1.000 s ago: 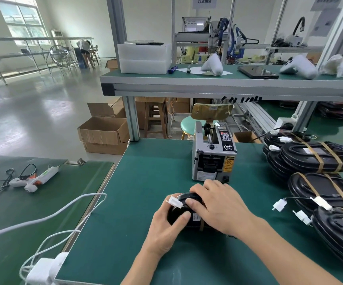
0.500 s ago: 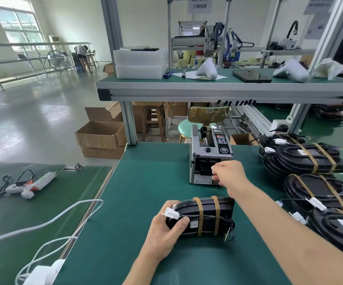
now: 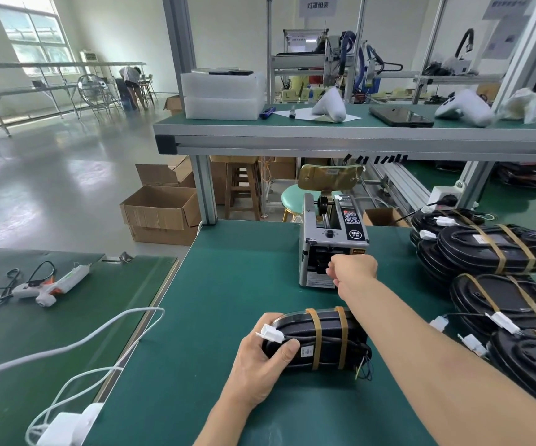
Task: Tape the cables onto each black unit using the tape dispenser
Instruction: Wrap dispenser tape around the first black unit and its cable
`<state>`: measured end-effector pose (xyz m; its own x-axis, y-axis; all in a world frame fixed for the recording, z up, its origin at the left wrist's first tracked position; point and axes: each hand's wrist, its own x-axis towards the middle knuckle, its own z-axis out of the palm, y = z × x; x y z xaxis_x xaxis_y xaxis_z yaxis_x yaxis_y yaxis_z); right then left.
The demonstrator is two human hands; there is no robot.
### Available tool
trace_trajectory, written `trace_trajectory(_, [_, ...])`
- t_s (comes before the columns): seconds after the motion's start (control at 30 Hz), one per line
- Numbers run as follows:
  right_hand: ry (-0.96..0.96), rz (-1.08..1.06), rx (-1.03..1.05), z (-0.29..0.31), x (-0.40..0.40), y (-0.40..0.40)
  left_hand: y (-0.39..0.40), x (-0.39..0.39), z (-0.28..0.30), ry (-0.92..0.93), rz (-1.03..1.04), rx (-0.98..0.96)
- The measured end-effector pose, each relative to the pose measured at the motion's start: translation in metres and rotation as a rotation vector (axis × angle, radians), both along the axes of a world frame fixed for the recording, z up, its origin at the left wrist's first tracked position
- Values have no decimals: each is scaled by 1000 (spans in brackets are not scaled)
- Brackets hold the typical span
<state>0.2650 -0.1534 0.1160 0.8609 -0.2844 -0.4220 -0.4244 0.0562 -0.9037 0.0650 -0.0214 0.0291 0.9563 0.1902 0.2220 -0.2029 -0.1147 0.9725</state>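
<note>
Black unit [image 3: 319, 342] gripped near by left hand [image 3: 260, 365]; right hand [image 3: 351, 268] at far tape dispenser [image 3: 332, 243] slot, fingers curled, pinch unclear. Risk: strip folding onto itself if pulled askew.

Right hand [image 3: 351, 270]: fingertips hidden against the tape dispenser [image 3: 332, 243] mouth, any tape unseen | black unit [image 3: 318, 341]: left end covered by left hand [image 3: 260, 371] | stacked units [image 3: 498, 284]: cut off at right edge | dispenser labels: too small to read
</note>
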Motion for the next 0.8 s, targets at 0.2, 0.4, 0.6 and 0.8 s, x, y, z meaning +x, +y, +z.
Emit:
trace_trajectory(0.2, [12,-34,29,-1,5,11,1,1,-2,9,-4,4])
trace_trajectory(0.4, [34,-77,-24,-7,10,17,1,1,-1,15,1,14])
trace_trajectory(0.6, [46,-119,-31,-10,15,19,2,1,-2,26,-9,2])
trace_trajectory(0.8, [46,-114,-50,-9,18,20,2,1,0,25,-4,1])
